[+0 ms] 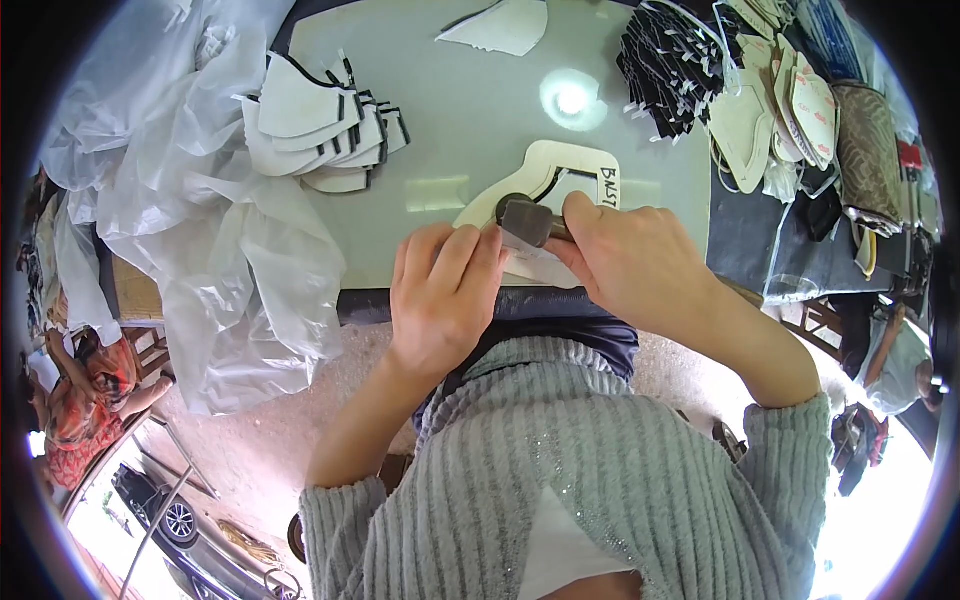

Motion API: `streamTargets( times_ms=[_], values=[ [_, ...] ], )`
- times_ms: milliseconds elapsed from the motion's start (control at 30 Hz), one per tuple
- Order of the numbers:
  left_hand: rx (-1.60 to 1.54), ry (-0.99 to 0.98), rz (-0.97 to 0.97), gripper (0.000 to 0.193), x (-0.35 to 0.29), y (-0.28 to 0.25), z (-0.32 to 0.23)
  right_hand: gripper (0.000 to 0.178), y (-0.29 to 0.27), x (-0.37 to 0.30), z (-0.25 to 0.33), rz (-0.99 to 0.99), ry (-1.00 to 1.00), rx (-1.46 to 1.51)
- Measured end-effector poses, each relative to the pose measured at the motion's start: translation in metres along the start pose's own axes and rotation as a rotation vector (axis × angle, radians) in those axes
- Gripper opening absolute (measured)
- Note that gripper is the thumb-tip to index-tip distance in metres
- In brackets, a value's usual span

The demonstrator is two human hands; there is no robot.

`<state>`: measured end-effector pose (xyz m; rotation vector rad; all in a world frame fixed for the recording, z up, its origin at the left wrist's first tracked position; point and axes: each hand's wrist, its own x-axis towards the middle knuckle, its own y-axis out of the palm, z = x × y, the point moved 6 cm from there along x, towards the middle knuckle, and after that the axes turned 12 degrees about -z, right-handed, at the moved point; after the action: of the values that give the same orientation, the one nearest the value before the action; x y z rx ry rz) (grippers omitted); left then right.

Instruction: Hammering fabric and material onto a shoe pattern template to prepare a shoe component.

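Partly, the right hand's (640, 258) dark-headed tool (527, 222) hides the cream template (575, 153).

Hands (445, 290) with dark tool (523, 222) at cream template (535, 165)

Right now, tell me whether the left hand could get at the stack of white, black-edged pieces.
Probably yes: only tabletop shows between the left hand and the stack. The plastic sheeting borders the stack's left side without blocking that path.
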<state>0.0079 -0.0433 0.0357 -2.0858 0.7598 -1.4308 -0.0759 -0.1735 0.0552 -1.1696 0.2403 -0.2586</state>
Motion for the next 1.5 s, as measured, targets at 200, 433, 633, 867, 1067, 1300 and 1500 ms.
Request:
streamTargets(
  times_ms=[200,433,633,867,1067,1300,1500],
  values=[
    [-0.166,-0.152,-0.007,0.027,-0.005,-0.005,0.013,0.035,-0.001,0.0,0.0,-0.054,-0.036,0.007],
    [-0.082,-0.023,0.056,0.028,0.0,-0.004,0.009,0.035,-0.009,0.005,0.006,-0.06,-0.1,0.021],
    [-0.106,-0.025,0.024,0.026,-0.005,-0.005,0.01,0.035,-0.007,0.013,0.003,-0.043,-0.141,0.017],
    [-0.255,-0.229,-0.008,0.022,-0.007,-0.004,0.02,0.033,-0.01,0.02,0.001,0.091,-0.194,0.02],
    [-0.2,-0.168,0.022,0.026,-0.004,-0.005,0.016,0.032,-0.006,0.013,-0.007,0.047,-0.143,0.044],
    [-0.135,-0.061,0.077,0.024,-0.002,-0.003,0.015,0.034,-0.011,0.016,-0.002,0.039,-0.153,0.017],
    [-0.163,-0.034,-0.028,0.024,-0.004,-0.005,0.016,0.032,-0.004,0.015,0.001,0.09,-0.201,0.061]
  ],
)
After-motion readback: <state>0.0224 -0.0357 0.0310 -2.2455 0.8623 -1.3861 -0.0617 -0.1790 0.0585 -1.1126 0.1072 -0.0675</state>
